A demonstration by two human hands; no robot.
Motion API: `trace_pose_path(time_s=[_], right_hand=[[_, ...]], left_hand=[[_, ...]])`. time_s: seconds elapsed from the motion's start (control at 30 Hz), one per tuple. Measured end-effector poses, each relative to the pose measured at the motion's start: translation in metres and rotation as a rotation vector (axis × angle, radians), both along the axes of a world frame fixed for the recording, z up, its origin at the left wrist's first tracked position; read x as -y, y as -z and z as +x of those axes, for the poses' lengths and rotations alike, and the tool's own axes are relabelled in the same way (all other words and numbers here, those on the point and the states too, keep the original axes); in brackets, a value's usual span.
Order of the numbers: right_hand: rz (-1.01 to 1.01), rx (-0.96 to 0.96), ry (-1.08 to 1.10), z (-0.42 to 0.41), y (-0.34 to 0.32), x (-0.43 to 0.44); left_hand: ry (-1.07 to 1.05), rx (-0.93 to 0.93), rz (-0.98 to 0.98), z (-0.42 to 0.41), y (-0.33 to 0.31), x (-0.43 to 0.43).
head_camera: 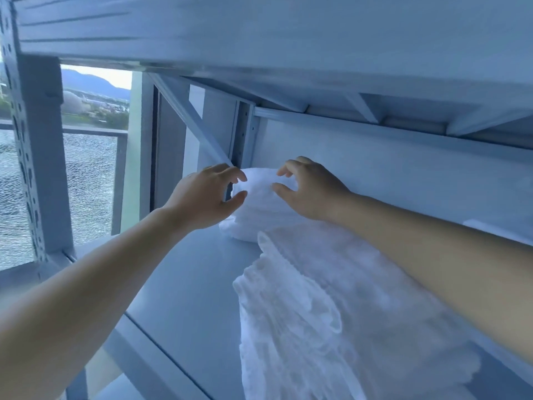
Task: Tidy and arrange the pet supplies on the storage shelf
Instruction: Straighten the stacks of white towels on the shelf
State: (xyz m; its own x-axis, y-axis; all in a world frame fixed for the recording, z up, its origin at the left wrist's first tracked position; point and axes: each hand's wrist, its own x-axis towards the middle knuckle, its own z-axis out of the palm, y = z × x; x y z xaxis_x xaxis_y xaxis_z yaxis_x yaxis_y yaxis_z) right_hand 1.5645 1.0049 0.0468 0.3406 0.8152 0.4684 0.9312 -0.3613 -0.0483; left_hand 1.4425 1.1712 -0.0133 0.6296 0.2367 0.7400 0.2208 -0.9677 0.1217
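Both hands at folded towel stack (259, 209), on shelf (184, 278) just beside rear corner post (245, 134). State: left hand (202, 194), right hand (311, 192), fingers (239, 176) half-spread, gripping nothing; contact with stack unclear. Suggest squaring stack against post, even pressure both sides. Note loose lacy cloth (317, 298) lies nearer than post.

Left hand (205, 196) and right hand (311, 190) reach forward, loosely open.

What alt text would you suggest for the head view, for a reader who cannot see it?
The left hand and right hand reach with curved fingers to either side of a folded white towel at the back of a metal shelf; whether they grip it is unclear. A loose white lacy cloth lies in front, and a window shows at left.
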Motion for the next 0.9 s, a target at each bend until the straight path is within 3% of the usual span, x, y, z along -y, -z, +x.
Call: trace_pose_path(time_s=[0.9], right_hand=[[-0.041,-0.084,0.131,0.032,0.032,-0.029]], left_hand=[[-0.010,-0.304,0.135,0.096,0.048,-0.082]])
